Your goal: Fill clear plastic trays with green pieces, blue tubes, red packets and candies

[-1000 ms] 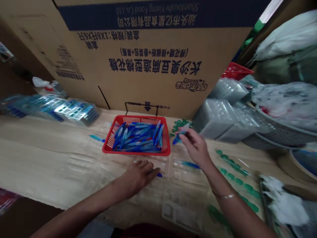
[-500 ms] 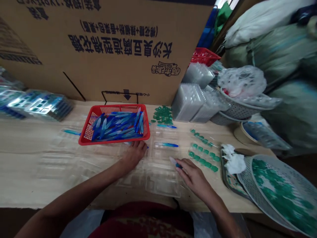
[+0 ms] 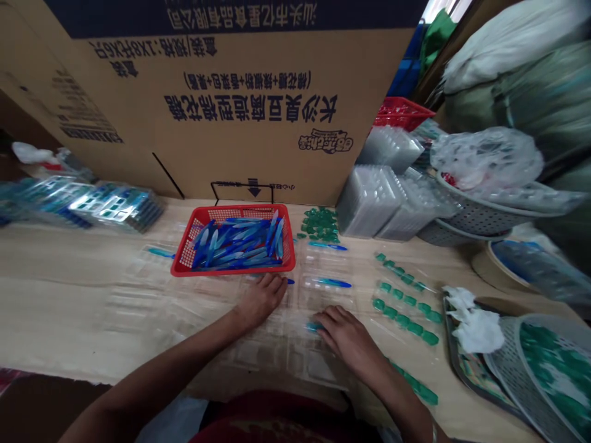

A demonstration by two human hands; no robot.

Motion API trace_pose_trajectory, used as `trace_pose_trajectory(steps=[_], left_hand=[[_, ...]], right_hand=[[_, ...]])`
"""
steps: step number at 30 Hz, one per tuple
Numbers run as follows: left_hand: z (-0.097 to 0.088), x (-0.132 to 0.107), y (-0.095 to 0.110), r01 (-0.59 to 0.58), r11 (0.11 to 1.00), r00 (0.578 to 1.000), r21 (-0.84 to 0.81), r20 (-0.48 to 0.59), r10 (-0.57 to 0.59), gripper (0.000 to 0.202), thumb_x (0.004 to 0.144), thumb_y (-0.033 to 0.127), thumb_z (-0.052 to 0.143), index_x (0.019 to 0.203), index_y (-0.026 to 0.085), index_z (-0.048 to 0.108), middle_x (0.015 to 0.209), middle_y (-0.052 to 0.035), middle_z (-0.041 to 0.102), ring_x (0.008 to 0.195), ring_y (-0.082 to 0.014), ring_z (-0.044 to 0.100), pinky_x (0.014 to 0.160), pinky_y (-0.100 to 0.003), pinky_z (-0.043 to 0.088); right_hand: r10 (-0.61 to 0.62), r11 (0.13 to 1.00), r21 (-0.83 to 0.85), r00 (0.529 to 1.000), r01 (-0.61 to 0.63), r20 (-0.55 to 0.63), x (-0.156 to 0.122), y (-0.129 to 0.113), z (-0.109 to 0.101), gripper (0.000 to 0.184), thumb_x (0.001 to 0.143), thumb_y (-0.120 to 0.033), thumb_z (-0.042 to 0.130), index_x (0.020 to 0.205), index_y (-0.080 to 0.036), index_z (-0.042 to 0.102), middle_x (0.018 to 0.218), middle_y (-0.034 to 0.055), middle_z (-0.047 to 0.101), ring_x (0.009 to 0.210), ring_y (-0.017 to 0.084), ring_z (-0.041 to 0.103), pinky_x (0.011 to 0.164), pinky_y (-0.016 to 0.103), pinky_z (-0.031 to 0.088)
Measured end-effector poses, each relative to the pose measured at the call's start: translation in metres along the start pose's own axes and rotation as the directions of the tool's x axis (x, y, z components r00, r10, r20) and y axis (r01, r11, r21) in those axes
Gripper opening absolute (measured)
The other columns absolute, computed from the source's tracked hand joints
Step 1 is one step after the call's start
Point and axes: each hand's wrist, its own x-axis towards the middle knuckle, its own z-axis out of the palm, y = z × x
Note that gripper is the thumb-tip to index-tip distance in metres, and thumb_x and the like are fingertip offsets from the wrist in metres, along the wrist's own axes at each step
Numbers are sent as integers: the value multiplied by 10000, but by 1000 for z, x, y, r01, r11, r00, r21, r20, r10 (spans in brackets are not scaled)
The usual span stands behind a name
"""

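"Right hand (image 3: 344, 338), status?"
"Curled over a blue piece (image 3: 314, 327) on a clear tray (image 3: 323, 301); grip unconfirmed."
"Left hand (image 3: 261, 301)?"
"Open, resting on the tray, fingertips just below a red basket (image 3: 233, 271) of blue sticks (image 3: 235, 243)."

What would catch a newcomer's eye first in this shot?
The red basket heaped with blue plastic pieces stands mid-table, in front of a large printed carton. Just below it, the left hand and right hand lie on clear plastic trays, with rows of green pieces to their right.
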Motion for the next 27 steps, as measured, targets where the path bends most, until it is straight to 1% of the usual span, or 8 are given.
trace_pose_trajectory(steps=[8,13,15,17,19,20,23,27], left_hand=[[21,16,9,160,985,986,61,38,-163,326,828,67,448,1137,88,550,1130,-180,576,969,-273,572,734,-388,508],[-2,3,12,87,996,996,31,-39,-85,249,858,109,424,1055,109,577,1010,-138,612,862,-234,579,699,-358,502],[-20,-1,-3,100,995,988,-18,-114,-101,273,886,130,383,1088,140,565,947,-111,626,859,-216,579,735,-352,496],[-39,-1,-30,271,962,956,-36,-103,-274,287,893,129,354,1053,153,591,907,-105,637,865,-211,587,759,-343,490],[-54,4,-62,486,874,874,-18,31,-486,282,869,106,368,973,146,627,934,-122,648,892,-229,600,740,-336,493],[-59,6,-77,521,853,846,-7,134,-516,290,841,72,380,955,141,638,944,-129,656,896,-238,609,732,-339,495],[-63,12,-106,498,867,823,-14,325,-467,297,762,15,431,909,127,663,915,-142,676,890,-256,626,744,-355,492],[-49,12,-116,440,894,849,-83,363,-384,288,739,30,475,935,132,660,969,-139,669,952,-252,607,812,-342,470]], right_hand=[[-19,997,78,999,15,50,1,-1,-7,178,828,-142,534,954,-221,632,915,47,639,880,209,585,788,329,470],[-133,979,142,988,144,-80,40,0,-39,211,884,-163,427,921,-212,628,840,55,622,823,202,567,733,318,460],[-175,973,123,972,195,-157,72,-1,-52,228,894,-164,409,939,-210,628,863,59,620,852,198,554,756,309,444],[-203,975,56,965,215,-169,112,-2,-60,226,883,-139,427,947,-204,634,893,60,618,893,195,540,781,296,423],[-230,972,-67,969,225,-85,154,-6,-62,220,858,-99,457,905,-197,649,906,62,615,910,194,527,780,286,401],[-245,961,-139,969,238,-30,173,-9,-60,202,850,-99,475,880,-188,654,923,70,613,929,200,517,782,289,389],[-248,921,-291,966,260,78,214,-20,-52,176,847,-105,488,832,-150,657,942,105,612,945,224,493,782,318,359],[-264,909,-311,961,276,84,219,-25,-49,198,869,-123,450,836,-126,645,942,130,606,957,251,470,788,349,334]])
